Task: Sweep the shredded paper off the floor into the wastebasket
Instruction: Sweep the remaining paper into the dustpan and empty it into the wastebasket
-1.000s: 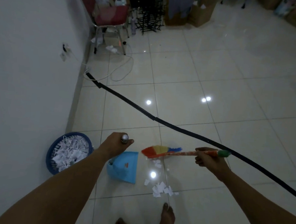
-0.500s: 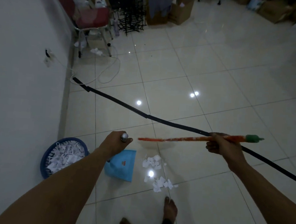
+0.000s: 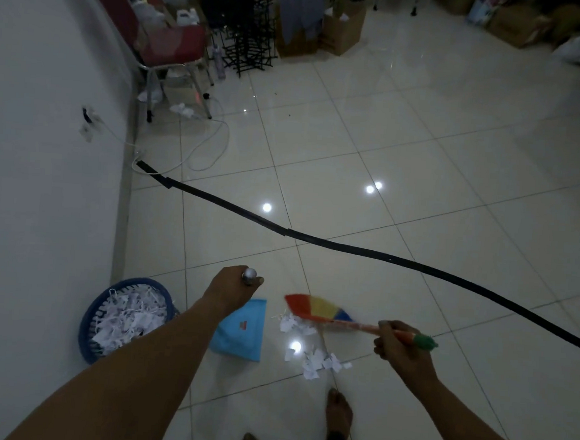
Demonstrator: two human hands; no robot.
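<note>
My left hand (image 3: 232, 289) grips the silver-capped top of the dustpan's upright handle. Below it the light blue dustpan (image 3: 241, 331) rests on the tiled floor. My right hand (image 3: 398, 347) holds the orange, green-tipped handle of a small broom, whose red, yellow and blue bristle head (image 3: 316, 309) hangs low over white shredded paper (image 3: 310, 345) scattered just right of the pan. A round blue wastebasket (image 3: 98, 313), heaped with shredded paper, stands against the wall to the left of the dustpan.
A black taped strip (image 3: 348, 249) crosses the floor diagonally behind the paper. A white wall (image 3: 45, 168) runs along the left. A red chair (image 3: 170, 46), a white cable (image 3: 211, 145), black racks and cardboard boxes crowd the far end. My bare feet (image 3: 338, 412) stand near the paper.
The broom swung from level and raised back down, so its bristle head now sits over the paper beside the dustpan. My left hand and the dustpan stayed put.
</note>
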